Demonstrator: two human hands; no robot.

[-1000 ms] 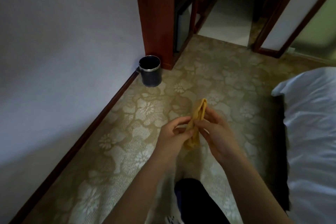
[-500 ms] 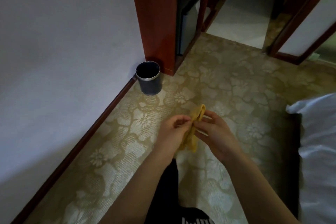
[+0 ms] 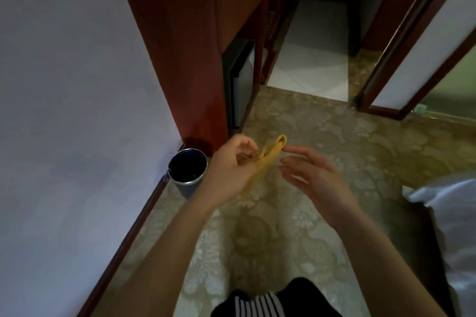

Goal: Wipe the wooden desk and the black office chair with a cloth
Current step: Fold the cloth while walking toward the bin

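A folded yellow cloth (image 3: 268,156) hangs in front of me above the carpet. My left hand (image 3: 231,170) pinches it from the left side. My right hand (image 3: 309,175) is just to the right of the cloth with its fingers spread, and one fingertip is close to the cloth's top fold. I cannot tell whether that fingertip touches it. No wooden desk and no black office chair are in view.
A dark metal bin (image 3: 187,172) stands at the wall's skirting, beside a red-brown wooden cabinet (image 3: 185,64) with a small fridge (image 3: 242,82) under it. White bedding (image 3: 448,226) lies at the right. A tiled doorway (image 3: 314,59) opens ahead. Patterned carpet covers the floor.
My view has moved forward toward the cabinet and bin. My right hand has let go of the cloth and spread its fingers; the left hand keeps hold.
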